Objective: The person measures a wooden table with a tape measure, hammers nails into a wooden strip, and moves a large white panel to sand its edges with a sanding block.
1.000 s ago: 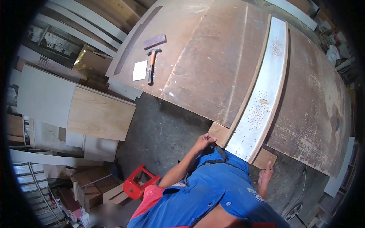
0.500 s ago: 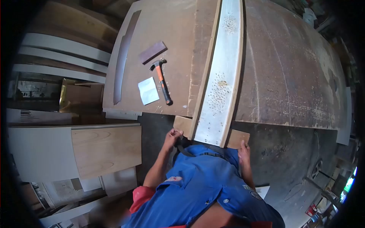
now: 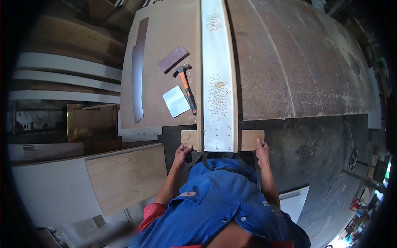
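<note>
A long pale board (image 3: 218, 120) with wooden side rails and many small dark marks lies along the large brown table and juts past its near edge toward my body. A short wooden piece sticks out on each side near its end. My left hand (image 3: 182, 155) pinches the lower edge of the left piece (image 3: 190, 139). On the other side, my right hand (image 3: 262, 151) has its thumb on the outer corner of the right piece (image 3: 252, 139), fingers curled beneath. A claw hammer (image 3: 186, 87) with an orange and black handle lies left of the board, beside a white paper (image 3: 176, 101).
A reddish-brown block (image 3: 173, 59) and a long dark strip (image 3: 139, 74) rest on the brown table (image 3: 289, 62). Wooden and white panels (image 3: 124, 177) stand low at the left. Another white panel (image 3: 294, 202) is on the floor at the right.
The view has turned and shifted, so the board now appears straighter and further left. Both hands remain at the short wooden pieces.
</note>
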